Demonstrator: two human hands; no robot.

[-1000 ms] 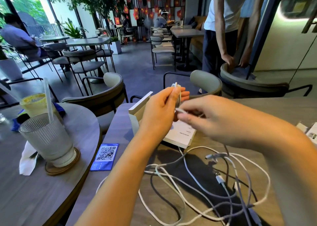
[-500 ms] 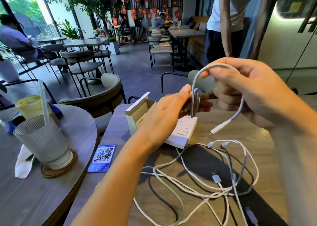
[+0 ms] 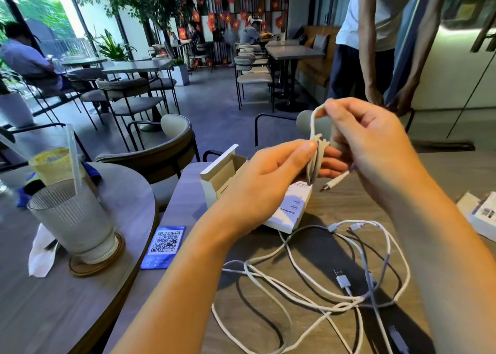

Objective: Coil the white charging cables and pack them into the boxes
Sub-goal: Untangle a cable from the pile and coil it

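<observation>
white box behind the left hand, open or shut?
Open. The white box has its end flap lifted, and the brown inside at that end looks empty. It lies on the table, behind the left hand.

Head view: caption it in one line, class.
Left hand pinches a coiled white cable; right hand wraps its tail.

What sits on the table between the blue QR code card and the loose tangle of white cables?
In the head view, only the person's left forearm crosses above that stretch; the grey wooden table between blue QR card and cable tangle is bare.
</observation>
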